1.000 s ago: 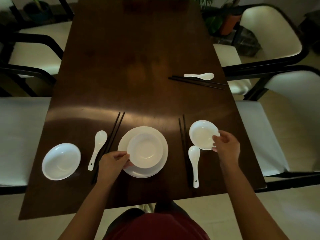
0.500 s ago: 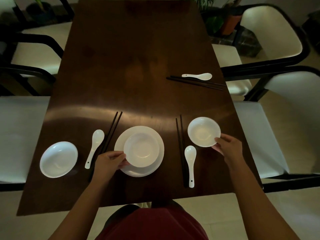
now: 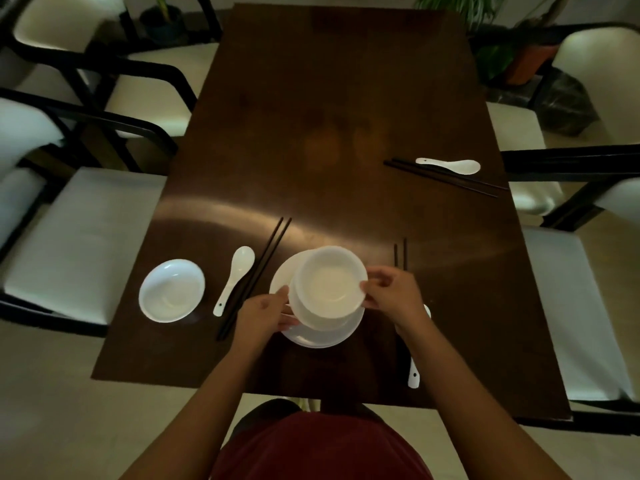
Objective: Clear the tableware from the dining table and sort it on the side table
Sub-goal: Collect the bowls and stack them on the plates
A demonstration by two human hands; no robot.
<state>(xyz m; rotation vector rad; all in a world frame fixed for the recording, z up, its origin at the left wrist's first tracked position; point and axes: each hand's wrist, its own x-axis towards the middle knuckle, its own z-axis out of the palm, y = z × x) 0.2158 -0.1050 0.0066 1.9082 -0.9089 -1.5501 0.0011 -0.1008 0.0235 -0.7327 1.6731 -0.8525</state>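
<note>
My right hand [image 3: 393, 296] grips a small white bowl [image 3: 330, 282] by its right rim, holding it over a second white bowl [image 3: 301, 315] that sits on a white plate [image 3: 318, 337] near the front of the dark wooden table [image 3: 332, 116]. My left hand [image 3: 265, 311] holds the left edge of that lower bowl. Another white bowl [image 3: 171, 291] lies at the front left, a white spoon [image 3: 233, 280] and black chopsticks [image 3: 256, 277] beside it. A spoon [image 3: 414, 370] and chopsticks [image 3: 400, 252] on the right are partly hidden by my right arm.
A third spoon [image 3: 448, 165] and a chopstick pair [image 3: 446, 177] lie at the table's right edge, farther back. White-cushioned chairs with black frames stand on the left [image 3: 79, 237] and right [image 3: 571, 306]. Potted plants [image 3: 502, 53] stand beyond the far right corner.
My right hand has lifted the small bowl from the right side of the table and carried it left over the bowl on the plate. My left hand stays at the lower bowl.
</note>
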